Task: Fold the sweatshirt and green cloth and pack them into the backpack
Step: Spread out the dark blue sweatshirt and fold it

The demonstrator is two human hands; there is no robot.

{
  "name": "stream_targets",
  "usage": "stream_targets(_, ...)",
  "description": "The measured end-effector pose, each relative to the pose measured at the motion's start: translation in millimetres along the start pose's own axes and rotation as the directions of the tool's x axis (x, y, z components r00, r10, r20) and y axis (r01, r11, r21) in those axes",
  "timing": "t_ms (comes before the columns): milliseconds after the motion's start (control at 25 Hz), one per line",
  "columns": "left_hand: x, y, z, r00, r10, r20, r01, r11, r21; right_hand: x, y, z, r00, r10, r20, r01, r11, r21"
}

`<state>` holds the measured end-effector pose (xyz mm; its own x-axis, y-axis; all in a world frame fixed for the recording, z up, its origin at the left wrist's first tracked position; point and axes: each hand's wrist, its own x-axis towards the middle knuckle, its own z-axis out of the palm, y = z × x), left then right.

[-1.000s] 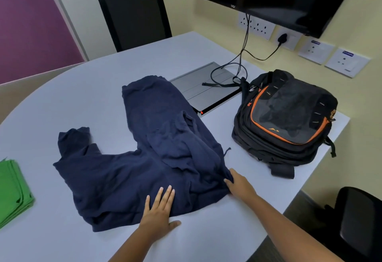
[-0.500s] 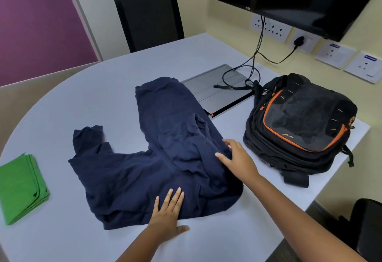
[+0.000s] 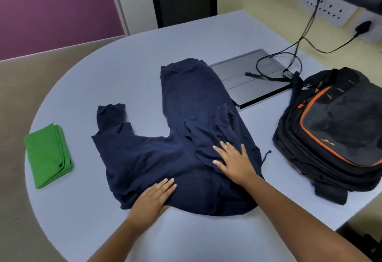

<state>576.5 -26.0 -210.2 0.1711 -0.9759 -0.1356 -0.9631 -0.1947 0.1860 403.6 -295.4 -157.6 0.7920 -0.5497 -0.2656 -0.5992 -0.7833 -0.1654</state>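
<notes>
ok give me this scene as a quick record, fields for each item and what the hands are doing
sweatshirt: navy, spread unfolded on the table
green cloth: folded, table's left side, apart from sweatshirt
backpack: black with orange trim, lying right of sweatshirt
left hand: flat on sweatshirt's near edge
right hand: flat, fingers spread, on sweatshirt's right part
packed so far: nothing visibly
</notes>
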Motion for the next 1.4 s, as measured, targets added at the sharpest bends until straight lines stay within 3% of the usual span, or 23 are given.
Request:
stream_targets(80,-26,-19,0,0.990,-0.030,-0.137,0.039,0.997,0.062,3,6,9,0.998,0.038,-0.041,-0.038,0.999,0.013)
stream_targets(120,-37,-23,1,0.968,-0.124,-0.216,0.133,0.991,0.027,5,5,11,0.997,0.035,-0.072,-0.035,0.999,0.002)
stream_targets(160,-48,-23,-5,0.907,-0.321,-0.273,0.313,0.947,-0.071,7,3,13,0.995,0.025,-0.100,-0.026,1.000,-0.013)
stream_targets(200,-54,-18,-10,0.747,-0.594,-0.297,0.542,0.804,-0.246,8,4,16,0.991,0.027,-0.133,-0.031,0.999,-0.026)
stream_targets(240,-53,-8,-18,0.482,-0.847,-0.223,0.721,0.528,-0.449,8,4,18,0.987,0.039,-0.155,-0.044,0.999,-0.027)
stream_targets(280,-50,2,-28,0.235,-0.970,-0.061,0.761,0.223,-0.609,8,4,19,0.985,0.046,-0.169,-0.050,0.999,-0.019)
stream_targets(320,-44,10,-35,0.115,-0.991,0.068,0.732,0.038,-0.681,8,4,19,0.983,0.046,-0.177,-0.049,0.999,-0.011)
stream_targets(400,-30,23,-45,0.137,-0.964,0.229,0.623,-0.096,-0.776,8,5,20,0.982,0.036,-0.186,-0.037,0.999,-0.002)
stream_targets(440,-20,23,-47,0.149,-0.928,0.341,0.527,-0.217,-0.822,8,4,20,0.981,0.033,-0.190,-0.035,0.999,-0.006)
stream_targets(480,-8,21,-52,0.140,-0.857,0.496,0.364,-0.421,-0.831,9,3,20,0.982,0.032,-0.186,-0.034,0.999,-0.010)
stream_targets(560,7,22,-64,0.249,-0.624,0.741,0.076,-0.750,-0.657,9,3,20,0.982,0.037,-0.185,-0.040,0.999,-0.015)
stream_targets(600,10,22,-67,0.301,-0.554,0.776,-0.004,-0.815,-0.580,9,3,21,0.982,0.038,-0.186,-0.042,0.999,-0.017)
stream_targets(720,8,24,-70,0.281,-0.589,0.757,-0.273,-0.806,-0.526,7,3,15,0.987,0.041,-0.158,-0.043,0.999,-0.010)
stream_targets(800,5,21,-79,0.390,-0.599,0.699,-0.412,-0.792,-0.449,5,1,10,0.989,0.044,-0.140,-0.047,0.999,-0.014)
stream_targets(880,13,20,-98,0.552,-0.574,0.605,-0.351,-0.818,-0.457,5,1,12,0.988,0.058,-0.141,-0.061,0.998,-0.019)
stream_targets(960,29,19,-117,0.624,-0.571,0.534,-0.234,-0.788,-0.570,6,1,13,0.989,0.063,-0.131,-0.065,0.998,-0.011)
stream_targets(1080,38,6,-132,0.603,-0.660,0.448,-0.292,-0.706,-0.645,5,1,14,0.987,0.032,-0.158,-0.033,0.999,-0.006)
stream_targets(1200,25,-7,-135,0.691,-0.629,0.357,-0.425,-0.753,-0.503,2,3,15,0.983,0.040,-0.178,-0.032,0.999,0.044)
stream_targets(1400,33,-8,-134,0.656,-0.603,0.454,-0.400,-0.788,-0.468,-1,1,13,0.985,0.081,-0.156,-0.080,0.997,0.011)
